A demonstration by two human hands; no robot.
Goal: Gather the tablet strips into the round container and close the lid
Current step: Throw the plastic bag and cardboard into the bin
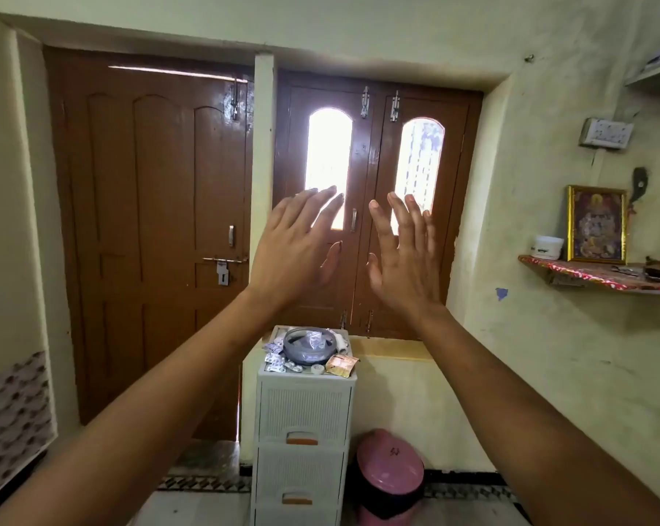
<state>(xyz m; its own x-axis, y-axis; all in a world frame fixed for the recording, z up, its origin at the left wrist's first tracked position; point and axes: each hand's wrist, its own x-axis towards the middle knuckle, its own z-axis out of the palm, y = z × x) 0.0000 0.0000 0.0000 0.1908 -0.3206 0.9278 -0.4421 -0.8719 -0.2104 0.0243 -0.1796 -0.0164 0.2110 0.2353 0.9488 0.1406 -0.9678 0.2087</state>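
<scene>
While both hands hang raised, left hand (294, 252) and right hand (404, 260) spread wide, holding zilch. Tablet strips (279, 360) way below on drawer unit (304, 411), beside round container (309, 345), nearer lefty.

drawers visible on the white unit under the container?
3. Top drawer sits just under the cluttered top, middle drawer below it, and bottom drawer is cut off by the frame edge; more may lie below, out of view.
</scene>
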